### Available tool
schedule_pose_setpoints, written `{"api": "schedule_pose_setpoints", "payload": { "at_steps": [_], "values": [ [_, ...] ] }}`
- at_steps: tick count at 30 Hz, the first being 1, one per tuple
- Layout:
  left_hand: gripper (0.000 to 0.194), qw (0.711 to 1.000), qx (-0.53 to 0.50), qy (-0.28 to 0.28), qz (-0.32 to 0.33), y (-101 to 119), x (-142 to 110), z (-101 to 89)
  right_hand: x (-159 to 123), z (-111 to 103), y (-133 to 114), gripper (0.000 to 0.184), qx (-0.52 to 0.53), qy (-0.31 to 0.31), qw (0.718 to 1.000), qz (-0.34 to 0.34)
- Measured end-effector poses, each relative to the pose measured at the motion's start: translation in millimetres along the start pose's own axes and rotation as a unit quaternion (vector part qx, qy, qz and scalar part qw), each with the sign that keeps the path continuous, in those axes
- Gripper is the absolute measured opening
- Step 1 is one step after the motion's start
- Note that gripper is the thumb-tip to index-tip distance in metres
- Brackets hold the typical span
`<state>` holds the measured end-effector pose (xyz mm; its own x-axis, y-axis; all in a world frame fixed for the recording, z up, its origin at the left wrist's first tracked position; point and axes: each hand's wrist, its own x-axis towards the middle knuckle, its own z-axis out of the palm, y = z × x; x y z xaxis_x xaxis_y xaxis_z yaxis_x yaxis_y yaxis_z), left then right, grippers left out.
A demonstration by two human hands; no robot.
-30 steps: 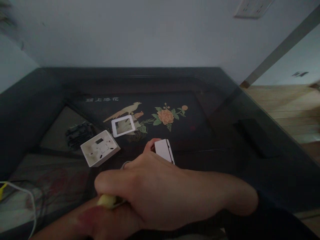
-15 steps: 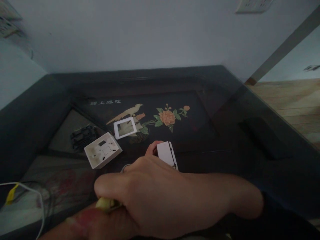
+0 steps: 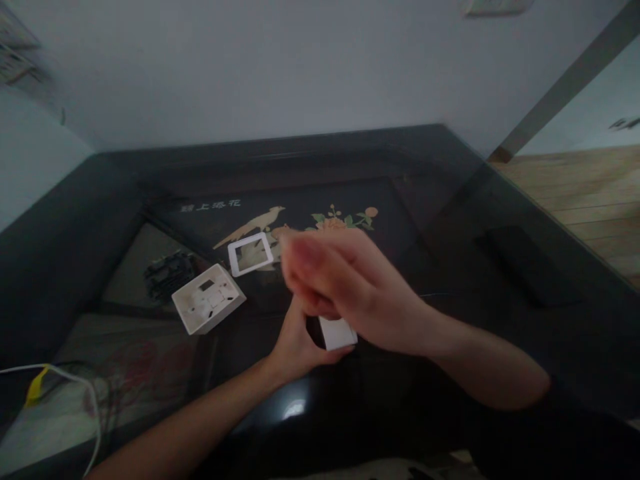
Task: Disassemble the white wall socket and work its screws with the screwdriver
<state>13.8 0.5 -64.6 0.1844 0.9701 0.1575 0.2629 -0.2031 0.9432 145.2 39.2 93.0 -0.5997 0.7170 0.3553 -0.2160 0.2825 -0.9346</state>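
My left hand (image 3: 295, 343) is closed round a small white plastic block, likely a switch or socket piece (image 3: 336, 335), which it holds at the table top. Right above the piece is my right hand (image 3: 325, 277), a blurred fist that hides its upper part. Whatever lies inside that fist is hidden. To the left, an open white wall box (image 3: 210, 300) lies with its hollow side up. Behind it rests a square white frame (image 3: 233, 261), and beside it is a dark jagged part (image 3: 170, 275).
The dark glossy table (image 3: 420, 167) bears a bird-and-flower picture. A flat black object (image 3: 533, 267) lies on the right. A white cable (image 3: 95, 413) with a yellow tag (image 3: 36, 387) runs at lower left. Wall sockets (image 3: 15, 63) are at upper left.
My right hand has lifted and moved away from me, from low in front to over the white piece. The yellow handle seen in it before is out of sight. My left hand now shows.
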Motion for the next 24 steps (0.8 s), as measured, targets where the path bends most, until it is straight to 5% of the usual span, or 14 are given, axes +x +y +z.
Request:
{"api": "schedule_pose_setpoints", "payload": {
  "at_steps": [3,8,11,18,24],
  "values": [
    [0.097,0.999,-0.014,-0.013,0.031,4,0,-2.6,-5,-7,2,0.049,0.118,0.052,0.992,-0.008],
    [0.057,0.999,-0.001,-0.049,0.021,6,-1,-4.9,-4,-2,-5,0.040,0.106,-0.045,0.993,0.028],
    [0.048,0.998,0.004,-0.062,0.014,4,-2,-5.2,-2,1,-5,0.033,0.104,-0.052,0.993,0.015],
    [0.087,0.999,-0.045,-0.024,0.019,4,1,-1.4,-11,-8,6,0.044,0.169,0.062,0.984,-0.007],
    [0.090,0.996,-0.083,-0.038,0.010,15,4,-2.9,-22,-24,8,0.053,0.201,0.152,0.968,0.016]
  ]
}}
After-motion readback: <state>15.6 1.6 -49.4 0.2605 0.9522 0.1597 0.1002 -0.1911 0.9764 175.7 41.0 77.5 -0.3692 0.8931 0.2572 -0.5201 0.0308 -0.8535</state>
